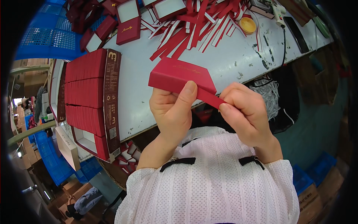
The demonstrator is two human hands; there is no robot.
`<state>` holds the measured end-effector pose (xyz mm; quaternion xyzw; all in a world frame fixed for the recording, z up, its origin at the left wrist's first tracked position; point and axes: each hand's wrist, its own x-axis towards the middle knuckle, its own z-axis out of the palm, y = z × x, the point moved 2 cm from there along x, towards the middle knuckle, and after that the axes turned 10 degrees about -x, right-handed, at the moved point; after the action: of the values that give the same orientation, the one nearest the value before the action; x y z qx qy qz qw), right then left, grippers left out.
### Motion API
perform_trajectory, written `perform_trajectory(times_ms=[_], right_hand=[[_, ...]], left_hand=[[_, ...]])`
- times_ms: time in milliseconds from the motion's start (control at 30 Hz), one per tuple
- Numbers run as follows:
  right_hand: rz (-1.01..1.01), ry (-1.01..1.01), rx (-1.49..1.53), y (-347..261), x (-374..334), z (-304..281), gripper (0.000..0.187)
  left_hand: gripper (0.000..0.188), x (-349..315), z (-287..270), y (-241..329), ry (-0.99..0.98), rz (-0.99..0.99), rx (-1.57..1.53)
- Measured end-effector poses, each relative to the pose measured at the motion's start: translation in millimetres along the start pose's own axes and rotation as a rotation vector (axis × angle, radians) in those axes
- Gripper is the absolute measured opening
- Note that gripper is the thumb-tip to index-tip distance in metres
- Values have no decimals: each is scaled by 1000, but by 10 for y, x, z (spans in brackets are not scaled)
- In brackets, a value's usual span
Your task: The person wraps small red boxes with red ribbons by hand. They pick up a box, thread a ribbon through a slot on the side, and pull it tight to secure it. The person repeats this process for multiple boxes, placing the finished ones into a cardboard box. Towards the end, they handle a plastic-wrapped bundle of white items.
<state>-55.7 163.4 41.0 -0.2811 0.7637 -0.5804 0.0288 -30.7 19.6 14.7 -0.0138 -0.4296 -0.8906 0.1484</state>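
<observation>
Left hand: Your left hand [173,110] grips the red gift box [182,72], thumb pressed on its near side and the other fingers curled underneath.
Right hand: Your right hand [246,112] pinches the end of a narrow red strip [210,98] between thumb and bent fingers.
Gift box: You have it raised in front of you at the near edge of the white worktable [136,99], its gold-lettered face up and tilted.
Strip: It runs from the box's near side, by your left thumb, out to your right fingertips.
Ribbon pile: Beyond the box you have loose red and white strips [195,28], with a round yellow container [247,25] at their right.
Box stock: On your left, a brown carton [112,86] holds rows of red boxes [85,87]; more, some open with white insides, lie at the far left.
Right side: A black phone [297,35] lies near the table's edge, beside a white power strip [278,15].
</observation>
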Motion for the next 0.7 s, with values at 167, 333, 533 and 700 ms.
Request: perform_trajectory(times_ms=[167, 333, 533, 700], right_hand=[[-3, -3, -22, 105, 14, -7, 9], [276, -68, -22, 159, 28, -41, 9], [113, 78, -48, 285, 34, -218, 24], [127, 87, -3, 265, 100, -170, 18]], left_hand=[[19, 7, 1, -1, -6, -40, -66], [21, -21, -19, -57, 32, 2, -164], [26, 37, -241, 31, 50, -241, -736], [29, -7, -165, 67, 93, -341, -1015]])
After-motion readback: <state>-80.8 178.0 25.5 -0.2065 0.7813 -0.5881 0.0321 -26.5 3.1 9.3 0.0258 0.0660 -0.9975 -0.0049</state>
